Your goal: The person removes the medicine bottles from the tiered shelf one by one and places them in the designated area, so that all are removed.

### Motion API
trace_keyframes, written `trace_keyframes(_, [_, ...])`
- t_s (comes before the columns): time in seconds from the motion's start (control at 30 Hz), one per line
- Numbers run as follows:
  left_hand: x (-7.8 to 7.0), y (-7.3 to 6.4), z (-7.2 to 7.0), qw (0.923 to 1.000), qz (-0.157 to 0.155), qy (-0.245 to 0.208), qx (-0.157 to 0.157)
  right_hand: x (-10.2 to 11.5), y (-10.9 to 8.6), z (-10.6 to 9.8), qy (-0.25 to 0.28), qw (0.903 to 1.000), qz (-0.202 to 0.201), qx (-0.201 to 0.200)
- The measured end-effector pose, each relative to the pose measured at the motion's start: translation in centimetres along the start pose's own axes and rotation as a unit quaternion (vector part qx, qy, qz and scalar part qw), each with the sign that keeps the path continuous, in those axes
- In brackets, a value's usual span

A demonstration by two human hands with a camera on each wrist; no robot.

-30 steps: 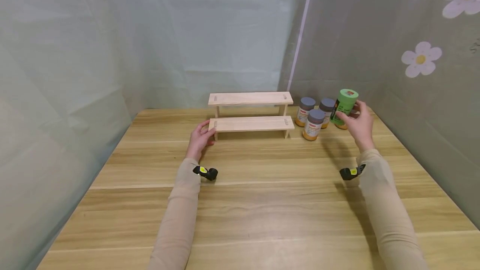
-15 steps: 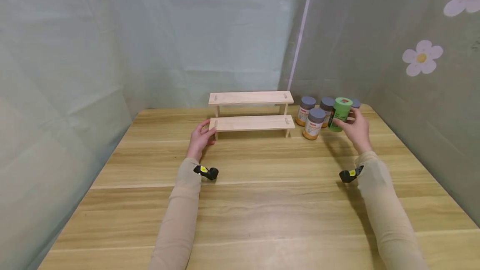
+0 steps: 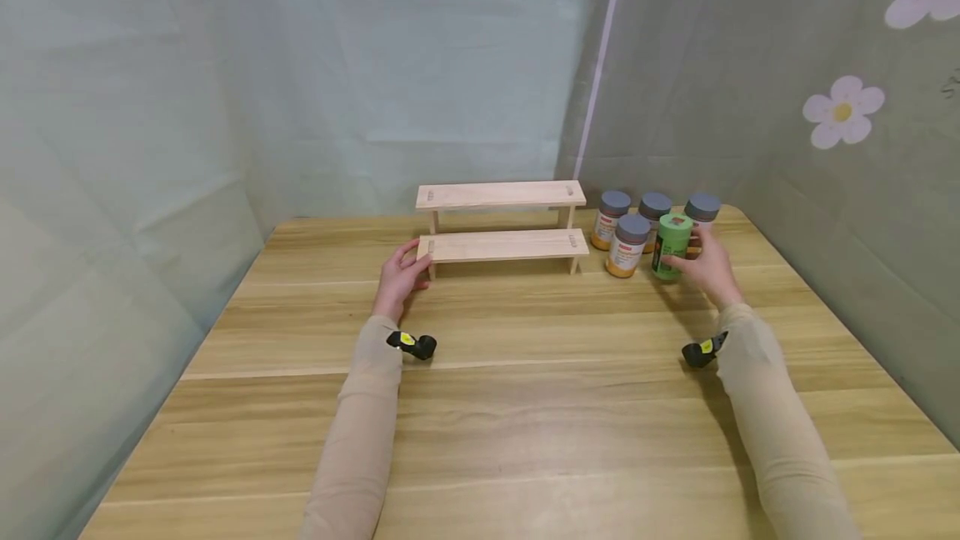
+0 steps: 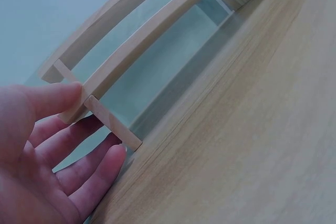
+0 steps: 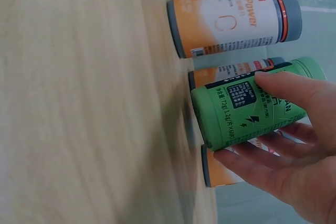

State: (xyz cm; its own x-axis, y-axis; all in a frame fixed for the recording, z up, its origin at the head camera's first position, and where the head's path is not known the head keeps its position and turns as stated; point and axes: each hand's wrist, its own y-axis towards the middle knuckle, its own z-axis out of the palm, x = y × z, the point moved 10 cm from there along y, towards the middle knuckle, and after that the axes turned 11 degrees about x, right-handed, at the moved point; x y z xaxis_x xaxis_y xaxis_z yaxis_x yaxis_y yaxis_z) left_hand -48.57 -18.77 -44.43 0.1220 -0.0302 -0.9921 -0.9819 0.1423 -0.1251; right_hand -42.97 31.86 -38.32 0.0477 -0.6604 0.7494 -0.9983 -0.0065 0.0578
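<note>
My left hand (image 3: pixel 399 280) pinches the left end of the lower board of a two-tier wooden shelf (image 3: pixel 502 247). In the left wrist view the thumb (image 4: pixel 55 98) lies over the board's end, with fingers underneath beside the leg. My right hand (image 3: pixel 711 270) grips a green jar (image 3: pixel 672 250) from its right side, thumb in front. The jar (image 5: pixel 252 103) is nearly upright, very low over the table; whether its base touches is hard to tell. Several orange-and-white jars with grey lids stand about it, among them a front jar (image 3: pixel 628 248) to its left.
Farther back stand a left jar (image 3: pixel 611 222), a middle jar (image 3: pixel 655 207) and a right jar (image 3: pixel 702 207), the last partly behind my right hand. The wood-grain table (image 3: pixel 517 407) stretches toward me. A pale curtain (image 3: pixel 450 65) closes off the back.
My right hand has lowered the green jar and brought it nearer and slightly left, so the back right jar now shows. The left hand stays on the shelf.
</note>
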Motion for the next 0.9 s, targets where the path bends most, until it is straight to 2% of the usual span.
trace_keyframes(0.23, [-0.1,0.1,0.0,1.0,-0.005,0.004,0.001,-0.8,0.4,0.3,0.006,0.9996,0.011,0.026])
trace_keyframes(0.5, [0.5,0.2,-0.1,0.9999,-0.015,0.008,-0.002,-0.9,0.3,0.7,0.017,0.999,-0.01,0.039])
trace_keyframes(0.9, [0.2,0.1,-0.1,1.0,-0.005,0.008,-0.002,-1.1,0.3,1.2,0.011,0.997,0.001,0.077])
